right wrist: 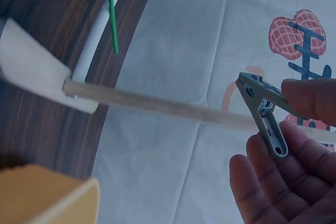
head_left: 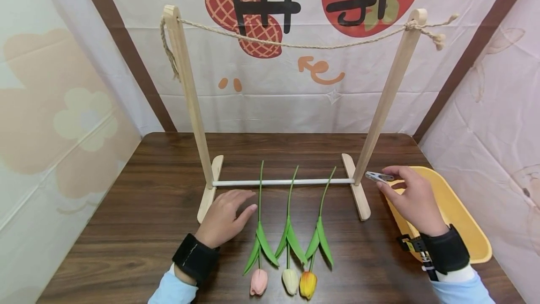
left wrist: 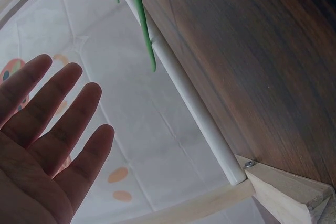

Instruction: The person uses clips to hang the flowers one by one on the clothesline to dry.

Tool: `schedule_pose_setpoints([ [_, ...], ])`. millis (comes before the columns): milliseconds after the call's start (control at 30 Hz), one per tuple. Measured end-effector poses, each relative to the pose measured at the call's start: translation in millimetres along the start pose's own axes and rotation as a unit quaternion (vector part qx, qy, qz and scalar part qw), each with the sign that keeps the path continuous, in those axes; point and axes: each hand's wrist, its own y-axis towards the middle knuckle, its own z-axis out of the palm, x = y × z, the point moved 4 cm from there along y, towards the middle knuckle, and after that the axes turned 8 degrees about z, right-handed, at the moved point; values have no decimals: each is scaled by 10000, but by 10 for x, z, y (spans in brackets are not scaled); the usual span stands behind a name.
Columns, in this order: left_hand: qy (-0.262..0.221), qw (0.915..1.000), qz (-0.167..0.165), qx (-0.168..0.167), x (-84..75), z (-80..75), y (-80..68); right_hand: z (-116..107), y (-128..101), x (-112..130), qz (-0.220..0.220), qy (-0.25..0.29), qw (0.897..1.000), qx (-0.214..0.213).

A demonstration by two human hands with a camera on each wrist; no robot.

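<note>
Your right hand (head_left: 415, 201) pinching a small grey metal clip (head_left: 378, 177) above the yellow plastic tray (head_left: 464, 219), just beside the wooden rack's right post (head_left: 386, 102), your left hand (head_left: 225, 215) flat, fingers relaxed, on the dark wood bench (head_left: 139, 201) beside the pink artificial tulip (head_left: 258, 243)

Right hand (head_left: 415, 201) pinching a grey clip (head_left: 378, 177) over a yellow tray (head_left: 464, 219), left hand (head_left: 225, 215) flat, seemingly on the table (head_left: 126, 229), beside three tulips (head_left: 288, 229), wooden rack (head_left: 287, 107) behind
</note>
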Motion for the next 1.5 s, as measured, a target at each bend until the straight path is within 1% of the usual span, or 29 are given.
schedule_pose_setpoints([
  [133,5,10000,13,-13,3,-4,11,98,-21,-10,91,221,9997,13],
  [400,27,10000,-10,1,22,0,14,329,-96,-89,611,712,9955,162],
  [667,6,10000,-45,52,39,39,6,492,-193,-149,1062,1097,9883,70],
  [1000,1,10000,-34,43,55,49,32,544,-238,-259,1508,1576,9757,-198],
  [1200,45,10000,10,1,63,42,50,552,-249,-308,1631,1919,9671,-344],
  [1500,37,10000,39,40,64,51,55,571,-271,-345,1589,1935,9672,-422],
])
